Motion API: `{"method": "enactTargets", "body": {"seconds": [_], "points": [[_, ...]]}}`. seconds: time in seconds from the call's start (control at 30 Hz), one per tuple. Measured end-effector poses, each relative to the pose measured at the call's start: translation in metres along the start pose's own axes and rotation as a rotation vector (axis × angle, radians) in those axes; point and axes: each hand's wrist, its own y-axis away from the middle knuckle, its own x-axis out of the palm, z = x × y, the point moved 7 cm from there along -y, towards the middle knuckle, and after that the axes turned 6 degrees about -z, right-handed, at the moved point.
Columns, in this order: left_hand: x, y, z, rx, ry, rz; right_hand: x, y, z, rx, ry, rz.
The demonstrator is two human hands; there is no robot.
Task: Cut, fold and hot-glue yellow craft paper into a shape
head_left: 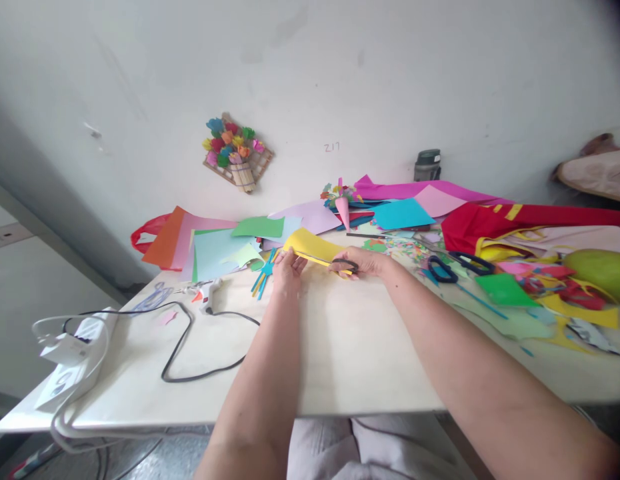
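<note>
Left hand pinches the left end of the yellow paper, thumb and fingers together. Right hand is curled round the black scissors, at the paper's right end; blades mostly hidden, can't tell if they're apart. Yellow paper sits mid-counter between both hands, long and narrow, looks folded, tilted down to the right.

Just left of left hand: blue and yellow strips. Further left on the counter: glue gun with black cable, then white power strip near the edge. Behind the hands: green sheet, lilac sheet, blue sheet, pink cone. Right of right hand: tiny paper scraps, then bigger scissors lying down, red cloth behind them. Paper flower bouquet on the wall. Dark lidded container at back right.
</note>
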Motion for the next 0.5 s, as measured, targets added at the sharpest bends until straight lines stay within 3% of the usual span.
{"method": "enactTargets", "body": {"seconds": [0.5], "points": [[0.0038, 0.0029, 0.0024, -0.016, -0.027, 0.015, 0.0003, 0.0024, 0.0036, 0.014, 0.004, -0.06]]}}
